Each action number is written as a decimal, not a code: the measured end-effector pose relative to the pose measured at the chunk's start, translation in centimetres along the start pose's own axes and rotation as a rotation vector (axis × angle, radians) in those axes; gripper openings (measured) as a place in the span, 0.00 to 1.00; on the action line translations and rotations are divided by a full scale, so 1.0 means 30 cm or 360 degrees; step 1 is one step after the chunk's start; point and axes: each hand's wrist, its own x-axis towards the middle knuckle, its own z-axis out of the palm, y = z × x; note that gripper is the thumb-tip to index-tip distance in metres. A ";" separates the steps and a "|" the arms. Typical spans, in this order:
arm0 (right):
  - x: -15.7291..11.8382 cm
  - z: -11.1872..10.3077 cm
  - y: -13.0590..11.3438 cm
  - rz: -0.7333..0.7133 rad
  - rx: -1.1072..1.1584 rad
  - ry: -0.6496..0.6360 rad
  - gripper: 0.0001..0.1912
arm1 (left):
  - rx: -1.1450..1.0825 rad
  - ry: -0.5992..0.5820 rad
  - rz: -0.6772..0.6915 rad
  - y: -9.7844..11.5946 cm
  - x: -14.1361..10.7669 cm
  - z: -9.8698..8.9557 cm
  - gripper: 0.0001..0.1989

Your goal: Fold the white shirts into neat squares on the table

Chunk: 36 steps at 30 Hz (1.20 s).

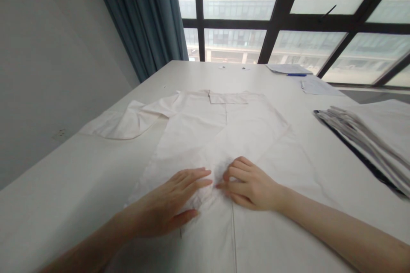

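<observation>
A white coat (195,132) lies spread on the white table (105,166), its collar at the far end. One sleeve (124,123) stretches out to the left. On the right the cloth appears folded diagonally across the body. My left hand (174,200) rests at the middle of the coat with its fingers stretched and apart, holding nothing. Just beside it, my right hand (251,184) has its fingers curled and pinched on the cloth, which bunches a little between the two hands. Below them a straight seam runs toward me.
A stack of folded white cloth (378,132) sits at the right on something dark. Near the far right edge are papers (288,68) and a blue pen (297,75). Beyond stand the windows (237,42) and a blue curtain (150,17); a grey wall (57,51) borders the left.
</observation>
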 end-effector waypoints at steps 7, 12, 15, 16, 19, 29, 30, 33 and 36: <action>-0.022 0.008 0.070 0.0547 -0.0049 0.0020 0.21 | 0.0106 -0.0175 0.0071 0.022 0.008 -0.013 0.34; -0.018 0.008 0.074 0.0488 -0.0022 -0.0162 0.24 | 0.0151 -0.0164 0.0116 0.027 0.016 -0.012 0.34; -0.010 0.000 0.068 0.0416 -0.0007 -0.0295 0.24 | 0.0204 -0.0142 0.0144 0.023 0.014 -0.005 0.33; -0.008 -0.003 0.066 0.0428 -0.0016 -0.0337 0.24 | 0.0220 -0.0145 0.0148 0.022 0.014 -0.002 0.33; -0.002 -0.008 0.072 0.0530 -0.0054 -0.0390 0.24 | 0.0265 -0.0179 0.0156 0.019 0.012 0.003 0.34; -0.081 -0.075 0.371 0.1084 -0.0397 -0.0422 0.30 | 0.0300 -0.0255 0.0155 0.010 0.007 0.008 0.35; -0.089 -0.085 0.407 0.1168 -0.0442 -0.0425 0.31 | 0.0299 -0.0264 0.0147 0.009 0.007 0.008 0.35; -0.092 -0.104 0.462 0.1354 -0.0574 -0.0414 0.31 | 0.0269 -0.0278 0.0119 0.008 0.006 0.008 0.34; -0.056 -0.095 0.414 0.1225 -0.0610 -0.0311 0.26 | 0.0229 -0.0274 0.0057 0.008 0.005 0.008 0.37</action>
